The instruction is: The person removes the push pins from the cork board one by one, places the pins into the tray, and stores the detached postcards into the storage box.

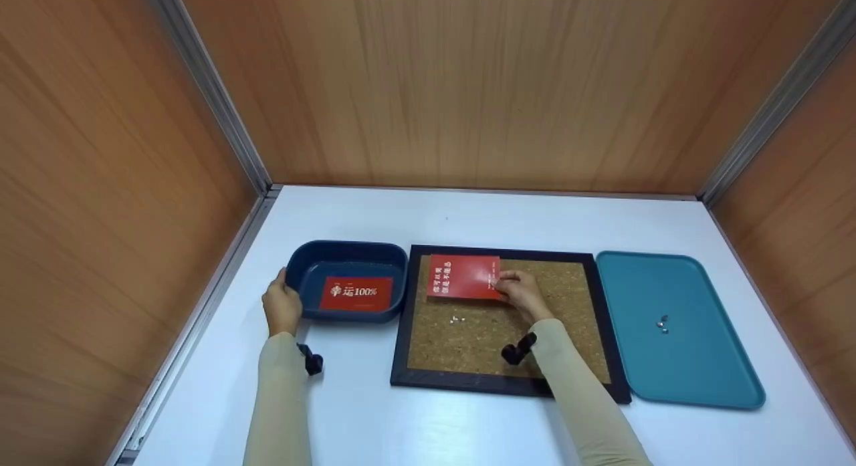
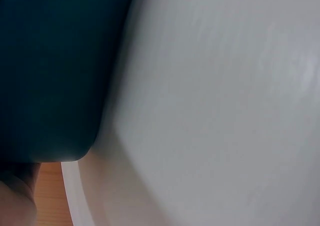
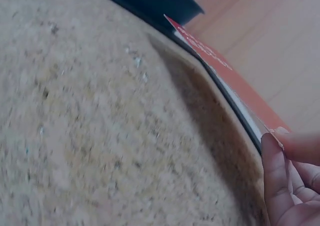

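My right hand [image 1: 525, 294] pinches the right edge of a red card [image 1: 461, 277] with white lettering. In the right wrist view the thumb and fingers [image 3: 275, 166] grip the card's near end, and the card is tilted over the corkboard [image 1: 468, 349], casting a shadow on it. My left hand [image 1: 281, 307] holds the left side of a dark blue box [image 1: 348, 249]. A second red card [image 1: 356, 293], also with white characters, lies inside this box. The left wrist view shows the box's outer wall [image 2: 50, 75] and only a bit of the hand.
Several small shiny pieces [image 1: 457, 319] lie on the cork below the held card. To the right is a teal tray [image 1: 689, 366] with a few similar small pieces [image 1: 662, 324]. Wooden panels [image 1: 481, 85] enclose the white table [image 1: 348, 419] at the back and sides.
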The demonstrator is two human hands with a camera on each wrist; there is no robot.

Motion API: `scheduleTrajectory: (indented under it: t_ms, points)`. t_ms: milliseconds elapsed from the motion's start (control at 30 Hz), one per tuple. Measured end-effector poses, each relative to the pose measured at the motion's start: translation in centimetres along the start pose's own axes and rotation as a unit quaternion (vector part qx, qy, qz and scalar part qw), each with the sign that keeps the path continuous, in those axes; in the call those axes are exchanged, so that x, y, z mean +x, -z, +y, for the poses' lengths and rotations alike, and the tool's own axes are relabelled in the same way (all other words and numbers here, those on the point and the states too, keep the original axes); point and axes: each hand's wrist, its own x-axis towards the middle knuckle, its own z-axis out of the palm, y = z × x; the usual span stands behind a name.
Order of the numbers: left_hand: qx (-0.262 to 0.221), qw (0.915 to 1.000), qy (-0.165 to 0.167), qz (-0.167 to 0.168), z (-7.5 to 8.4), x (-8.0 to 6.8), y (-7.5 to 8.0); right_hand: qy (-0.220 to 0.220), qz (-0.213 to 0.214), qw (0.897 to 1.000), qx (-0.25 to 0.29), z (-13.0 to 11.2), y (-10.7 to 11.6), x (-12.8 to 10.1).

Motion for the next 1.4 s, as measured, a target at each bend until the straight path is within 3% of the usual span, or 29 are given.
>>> scheduleTrajectory:
  t_ms: [167, 633, 1400]
  points:
    - [0.009, 0.9996, -0.023, 0.016, -0.2, 0.1, -0.1, 0.009, -0.010, 1.000, 0.019, -0.6, -0.5, -0.2]
    - [0.004, 0.9998, -0.015, 0.007, -0.4, -0.1, 0.0, 0.013, -0.026, 0.998, 0.055, -2.5, -2.5, -0.7]
    - [0.006, 0.9998, 0.000, 0.017, -0.3, -0.3, -0.1, 0.033, -0.058, 0.997, 0.026, -5.4, -8.0, -1.6]
